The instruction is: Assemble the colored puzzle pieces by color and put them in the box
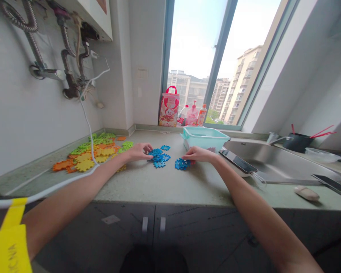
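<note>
1. On the far left, lots of flat, bumpy green, yellow and orange pieces (86, 156) lie in a messy heap on the counter (136, 185).
2. A white cord (88, 125) hangs down in front of that heap.
3. Next is the left hand (138, 152). Its fingers are bent, with the tips at the blue pile. I can't tell if they pinch a piece.
4. The blue pile (159, 158) sits on the counter, just right of those fingertips.
5. A smaller blue bunch (182, 164) lies near it, also on the counter.
6. The right hand (200, 154) reaches that bunch with bent fingers. I can't tell if it pinches anything.
7. Behind this hand is a light blue-green tub (206, 132).
8. A dark phone (239, 160) is beside the shiny sink (284, 159).
</note>
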